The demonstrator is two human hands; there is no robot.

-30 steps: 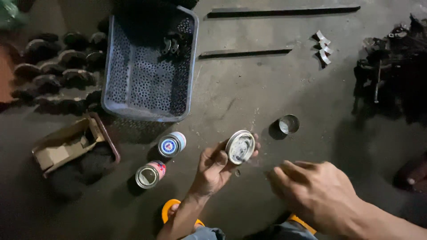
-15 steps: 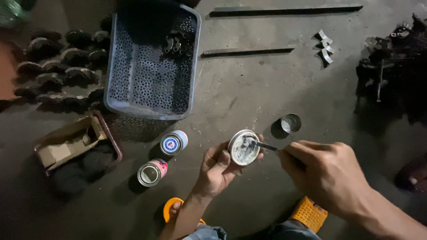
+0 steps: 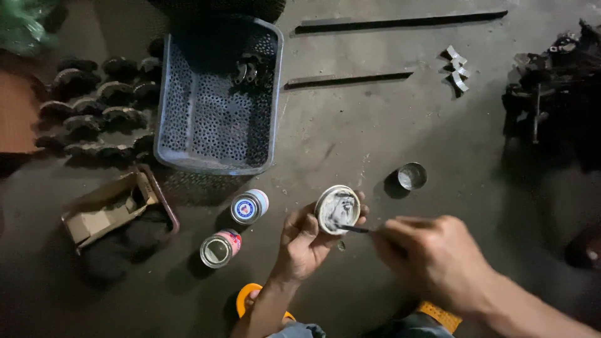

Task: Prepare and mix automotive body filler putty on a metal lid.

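My left hand (image 3: 300, 241) holds a small round open tin (image 3: 337, 209) tilted toward me, with grey paste inside. My right hand (image 3: 432, 260) grips a thin dark tool (image 3: 354, 228) whose tip reaches into the tin's paste. Both hands hover above a concrete floor. Just left of my left hand stand two small cans: one with a blue and white lid (image 3: 249, 206) and an open one with a pink label (image 3: 220, 248). A round metal lid (image 3: 411, 176) lies on the floor to the upper right of the tin.
A blue perforated plastic basket (image 3: 181, 125) holding dark metal parts sits at upper left, with rows of dark curved parts (image 3: 94, 112) beside it. An open cardboard box (image 3: 106, 209) lies at left. Two dark metal bars (image 3: 400, 22) lie at the top, dark machinery (image 3: 551, 81) at right.
My right hand moved left from empty air toward the tin, took up the thin tool, and now has its tip in the paste. The left hand kept holding the tin.
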